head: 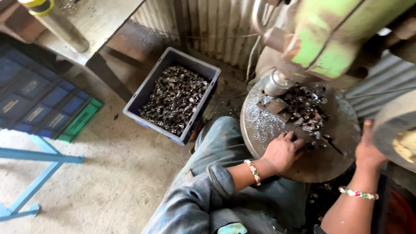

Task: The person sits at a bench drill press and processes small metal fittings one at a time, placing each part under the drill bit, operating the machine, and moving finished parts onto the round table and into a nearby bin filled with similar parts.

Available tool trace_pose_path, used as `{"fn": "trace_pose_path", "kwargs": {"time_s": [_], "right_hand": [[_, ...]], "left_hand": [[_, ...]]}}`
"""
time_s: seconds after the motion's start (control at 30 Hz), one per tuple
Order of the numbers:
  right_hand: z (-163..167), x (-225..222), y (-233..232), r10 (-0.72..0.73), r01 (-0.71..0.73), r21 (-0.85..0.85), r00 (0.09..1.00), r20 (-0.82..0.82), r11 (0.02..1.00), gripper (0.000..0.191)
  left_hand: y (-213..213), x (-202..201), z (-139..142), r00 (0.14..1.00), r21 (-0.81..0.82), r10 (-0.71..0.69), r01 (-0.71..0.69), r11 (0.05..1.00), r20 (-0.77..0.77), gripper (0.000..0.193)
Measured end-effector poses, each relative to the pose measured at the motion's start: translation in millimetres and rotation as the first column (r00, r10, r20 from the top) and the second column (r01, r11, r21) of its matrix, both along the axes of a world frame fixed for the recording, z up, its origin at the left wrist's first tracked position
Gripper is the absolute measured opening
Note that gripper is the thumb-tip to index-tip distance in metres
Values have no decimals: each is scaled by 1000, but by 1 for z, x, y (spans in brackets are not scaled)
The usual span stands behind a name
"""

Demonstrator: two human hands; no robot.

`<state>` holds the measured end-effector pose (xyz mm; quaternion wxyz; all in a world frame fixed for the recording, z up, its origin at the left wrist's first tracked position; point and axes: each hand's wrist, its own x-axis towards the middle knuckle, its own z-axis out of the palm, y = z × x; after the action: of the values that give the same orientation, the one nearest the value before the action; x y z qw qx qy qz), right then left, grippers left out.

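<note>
Dozens of small metal parts (305, 108) heaped on round plate (333, 160), just beyond my left hand (282, 151), fingers curled on the nearest ones. Right hand (368, 149) farther off, grip hidden.

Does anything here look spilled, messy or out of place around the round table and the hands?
Yes. Fine metal shavings lie scattered over the round table, beside the left hand. Small metal parts sit in a loose heap under the machine head. A few more parts lie on the floor below the table, near the right hand.
</note>
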<state>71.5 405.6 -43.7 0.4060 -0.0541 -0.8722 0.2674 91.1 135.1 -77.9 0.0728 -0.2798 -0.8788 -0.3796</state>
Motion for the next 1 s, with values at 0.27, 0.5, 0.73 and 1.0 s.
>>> {"fn": "trace_pose_path", "kwargs": {"time_s": [0.27,0.5,0.73,1.0], "right_hand": [[-10,-1,11,-63,61,25,996,70,998,23],[2,1,-3,52,-59,-265,998,-34,962,22],[3,0,0,80,-97,-413,995,-60,905,27],[2,0,4,134,-179,-301,977,-164,937,27]], "left_hand": [[-87,-47,-12,831,757,6,-509,409,556,15],[-116,-105,15,892,894,-129,-444,-61,434,13],[-101,-107,41,926,921,-58,-361,146,372,13],[-111,-134,29,815,890,-359,-397,225,454,11]]}}
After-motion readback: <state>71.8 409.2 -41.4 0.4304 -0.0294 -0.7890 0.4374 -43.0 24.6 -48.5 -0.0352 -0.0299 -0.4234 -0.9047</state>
